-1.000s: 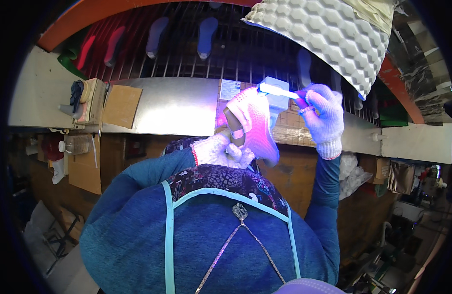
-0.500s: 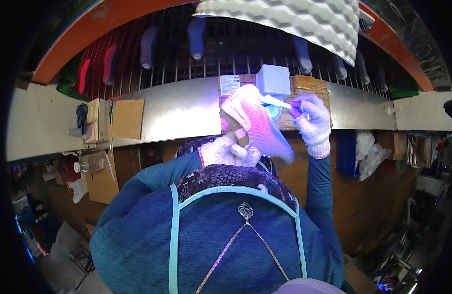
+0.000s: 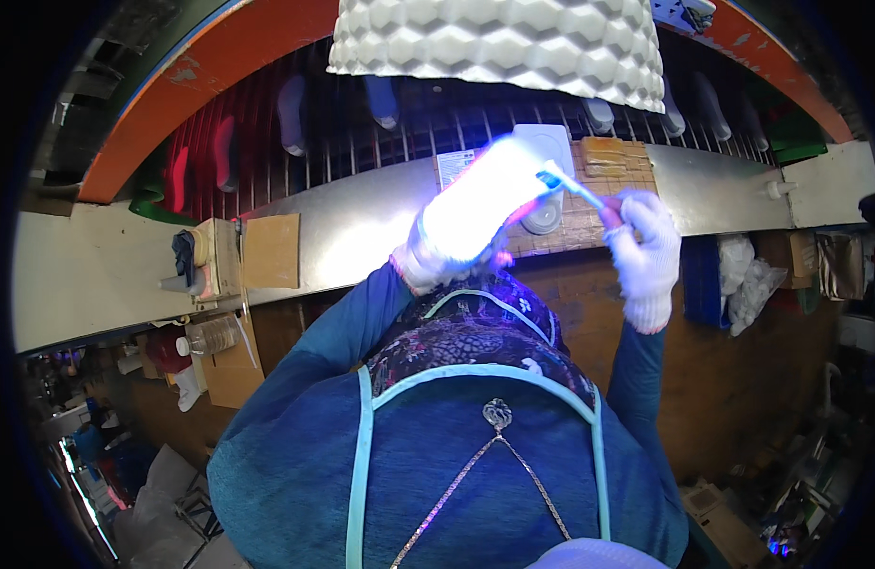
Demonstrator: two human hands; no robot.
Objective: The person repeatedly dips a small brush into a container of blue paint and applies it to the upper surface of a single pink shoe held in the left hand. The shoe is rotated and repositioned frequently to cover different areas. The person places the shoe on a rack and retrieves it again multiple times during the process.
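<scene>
My left hand (image 3: 420, 261), in a white knit glove, holds up a pale shoe sole (image 3: 480, 204) that glows bright blue-white under a light. My right hand (image 3: 646, 251), also gloved, grips a small brush (image 3: 575, 187) whose tip touches the upper end of the sole. Both hands are raised in front of my chest, over the metal workbench (image 3: 362, 237). A round white container (image 3: 544, 218) sits on a wooden block just behind the sole.
A rack (image 3: 295, 123) of hanging shoe lasts runs behind the bench. A white padded lamp shade (image 3: 499, 43) hangs above. Small boxes and a glue pot (image 3: 205, 261) stand at left, a plastic bottle (image 3: 210, 334) below them. Blue bins and bags (image 3: 741, 275) sit at right.
The sole has tilted and risen, now catching the light much more brightly. My right hand with the brush has shifted along the sole's upper end. The view has tipped slightly.
</scene>
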